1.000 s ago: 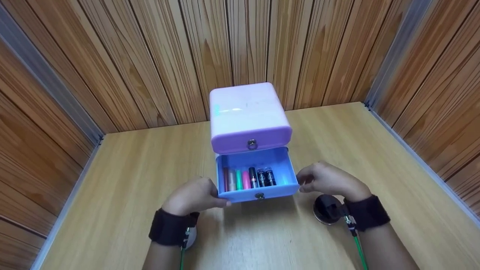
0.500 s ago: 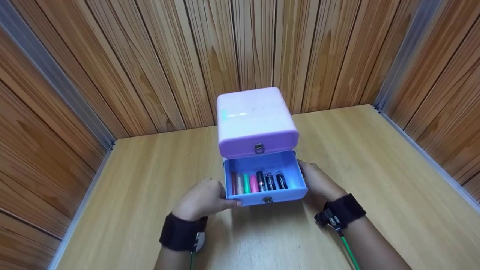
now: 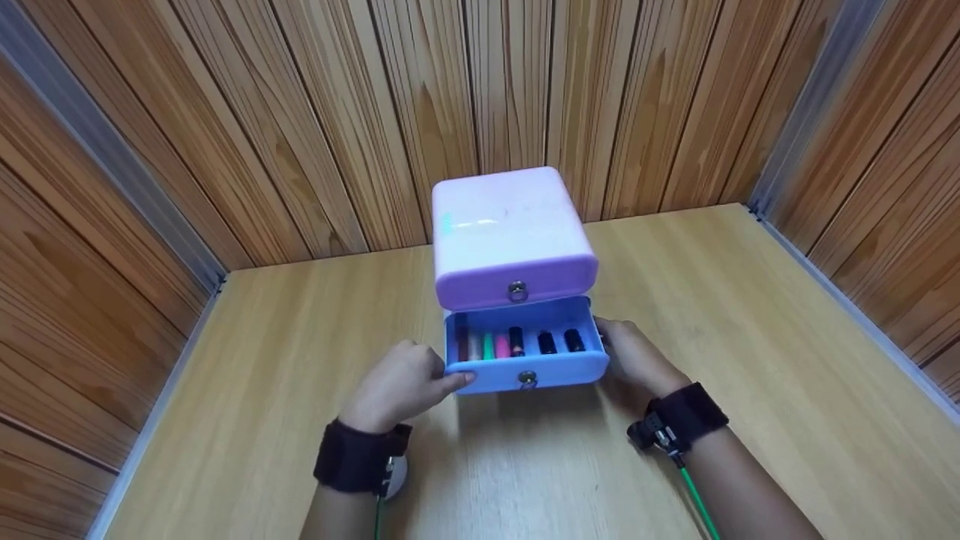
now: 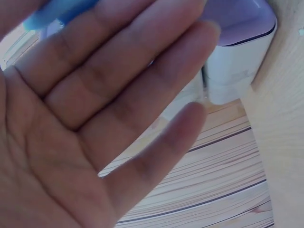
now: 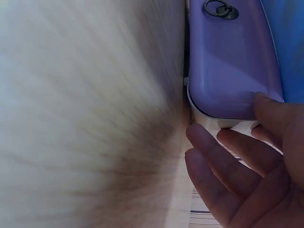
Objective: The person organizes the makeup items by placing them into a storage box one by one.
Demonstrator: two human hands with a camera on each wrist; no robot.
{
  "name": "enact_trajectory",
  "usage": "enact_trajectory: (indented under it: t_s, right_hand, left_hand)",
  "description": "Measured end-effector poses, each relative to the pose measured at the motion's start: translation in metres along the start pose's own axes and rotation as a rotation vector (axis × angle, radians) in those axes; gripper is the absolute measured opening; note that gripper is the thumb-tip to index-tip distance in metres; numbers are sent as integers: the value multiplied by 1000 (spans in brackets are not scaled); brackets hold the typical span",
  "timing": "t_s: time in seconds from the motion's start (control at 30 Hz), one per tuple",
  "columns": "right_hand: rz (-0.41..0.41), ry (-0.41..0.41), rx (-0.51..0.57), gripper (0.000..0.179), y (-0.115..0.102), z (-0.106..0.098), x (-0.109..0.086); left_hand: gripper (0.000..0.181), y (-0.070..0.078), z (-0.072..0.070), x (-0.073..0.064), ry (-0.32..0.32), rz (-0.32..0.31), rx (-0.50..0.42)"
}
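Observation:
A small drawer box (image 3: 506,214) with a pale pink top stands on the table. Below its purple upper drawer (image 3: 476,289), a blue drawer (image 3: 487,377) sticks out, with a ring pull on its front. Inside lie several slim tubes, including a green tube (image 3: 489,346), and two small black bottles (image 3: 574,340). My left hand (image 3: 401,382) has its thumb on the blue drawer's front left corner, its other fingers straight along the side. With thumb on the front corner of a lower purple drawer (image 5: 228,66) and fingers round the side, my right hand (image 3: 641,356) holds the box.
The wooden table (image 3: 517,472) extends in front and to both sides. Wood-panelled walls (image 3: 360,112) rise behind and at the sides. A pale round thing (image 3: 396,478) shows beside the left wristband, and a green cable (image 3: 697,501) runs from the right one.
The blue drawer has slid part of the way inward, the left thumb moving with it. My right hand has moved from the drawer's front right corner to the box's right side.

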State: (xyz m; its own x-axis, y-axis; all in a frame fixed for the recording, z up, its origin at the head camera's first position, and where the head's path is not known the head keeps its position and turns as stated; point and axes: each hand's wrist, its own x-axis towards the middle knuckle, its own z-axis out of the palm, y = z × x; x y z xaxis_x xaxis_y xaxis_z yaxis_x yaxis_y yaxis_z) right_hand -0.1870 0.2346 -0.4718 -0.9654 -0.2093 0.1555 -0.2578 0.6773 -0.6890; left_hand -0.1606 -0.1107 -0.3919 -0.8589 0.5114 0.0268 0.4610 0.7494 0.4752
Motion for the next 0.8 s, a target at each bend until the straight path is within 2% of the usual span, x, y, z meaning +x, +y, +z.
enact_trajectory:
  t_s: [0.1, 0.13, 0.3, 0.5, 0.6, 0.8]
  right_hand:
    - [-15, 12, 6, 32, 2, 1, 0]
    - [-47, 8, -23, 34, 3, 1, 0]
    - [-73, 7, -27, 30, 4, 1, -1]
    - [-16, 2, -26, 25, 2, 1, 1]
    - [4, 13, -38, 26, 2, 0, 1]
    - [63, -21, 0, 37, 1, 0, 0]
  left_hand:
    - [57, -4, 4, 5, 66, 29, 51]
    - [58, -5, 5, 7, 88, 35, 68]
    - [59, -12, 15, 16, 199, 16, 122]
    - [61, -17, 26, 23, 344, 20, 129]
    - [62, -19, 30, 27, 388, 10, 121]
    - [63, -22, 35, 34, 428, -80, 87]
